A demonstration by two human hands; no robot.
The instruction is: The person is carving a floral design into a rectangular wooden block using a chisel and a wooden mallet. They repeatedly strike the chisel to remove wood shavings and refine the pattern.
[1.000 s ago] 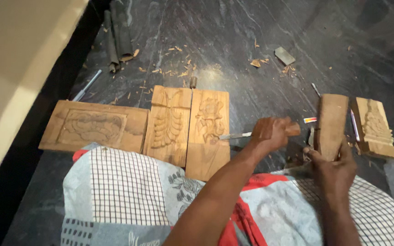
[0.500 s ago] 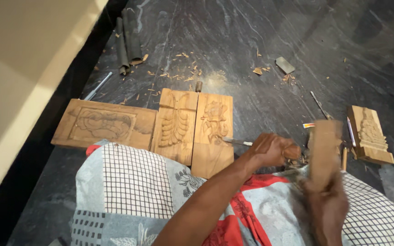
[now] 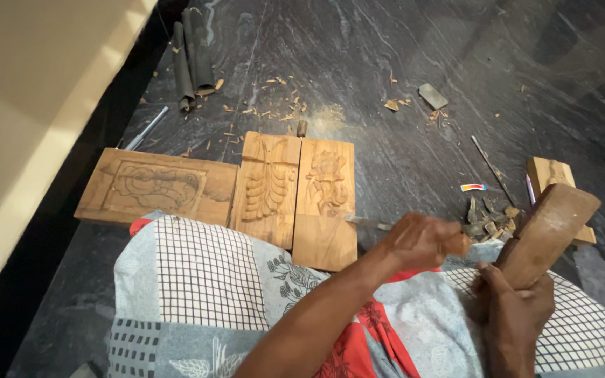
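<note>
On the dark stone floor (image 3: 400,84) I see my left hand (image 3: 421,241), grip closed on a chisel (image 3: 372,224) at the carved panel (image 3: 325,203); my right hand (image 3: 512,315) clasps a wooden mallet (image 3: 547,231) raised beside it.

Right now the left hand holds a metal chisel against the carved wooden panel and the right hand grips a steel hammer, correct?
Not quite: the head view shows the right hand gripping a wooden block mallet, not steel. The left hand does hold the metal chisel at the carved wooden panel.
</note>
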